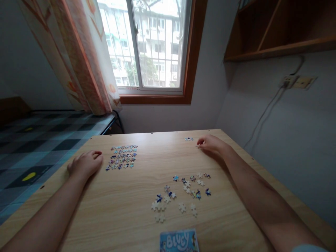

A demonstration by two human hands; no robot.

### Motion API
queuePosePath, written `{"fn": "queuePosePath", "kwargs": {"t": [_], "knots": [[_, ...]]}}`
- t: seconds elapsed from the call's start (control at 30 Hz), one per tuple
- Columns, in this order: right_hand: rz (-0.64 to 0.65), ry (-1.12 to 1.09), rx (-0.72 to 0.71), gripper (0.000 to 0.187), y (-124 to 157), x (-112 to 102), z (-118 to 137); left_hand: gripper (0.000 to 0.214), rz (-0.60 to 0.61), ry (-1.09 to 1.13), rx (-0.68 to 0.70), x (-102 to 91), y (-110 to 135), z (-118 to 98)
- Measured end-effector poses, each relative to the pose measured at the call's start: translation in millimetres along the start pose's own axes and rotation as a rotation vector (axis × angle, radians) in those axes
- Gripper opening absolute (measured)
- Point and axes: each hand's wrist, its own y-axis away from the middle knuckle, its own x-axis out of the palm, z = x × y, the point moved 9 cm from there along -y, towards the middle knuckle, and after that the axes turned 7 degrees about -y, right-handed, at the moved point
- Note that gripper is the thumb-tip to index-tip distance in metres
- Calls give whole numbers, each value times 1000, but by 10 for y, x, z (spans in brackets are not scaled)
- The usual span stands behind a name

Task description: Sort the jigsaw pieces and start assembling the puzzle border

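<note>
My left hand (pixel 85 163) rests on the wooden table (pixel 147 224) with its fingers curled in, just left of a block of puzzle pieces (pixel 123 157) laid out in neat rows. My right hand (pixel 210 144) reaches to the far right of the table and its fingertips pinch a small puzzle piece (pixel 197 146). A small cluster of joined pieces (pixel 188 139) lies just left of that hand. Several loose puzzle pieces (pixel 183 192) are scattered in the middle, some face down.
A blue puzzle box (pixel 179 240) lies at the table's near edge. A bed with a checked cover (pixel 39 147) stands to the left. A window (pixel 157 45) with a curtain (pixel 78 56) is behind, and a wooden shelf (pixel 280 31) hangs at the upper right.
</note>
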Motion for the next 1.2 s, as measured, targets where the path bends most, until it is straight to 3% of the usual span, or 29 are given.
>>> {"fn": "queuePosePath", "kwargs": {"t": [0.23, 0.57, 0.9, 1.2], "knots": [[29, 58, -7, 20, -13, 59, 3, 50, 23, -18, 7, 14, -4, -6], [-151, 187, 112, 35, -26, 51, -171, 50, 13, -26, 10, -27, 11, -19], [-272, 173, 117, 41, -41, 171, -113, 49, 9, -22, 0, 16, -32, 14], [-273, 175, 124, 43, -79, 222, -151, 53, 32, -16, 1, 22, -14, 4]]}}
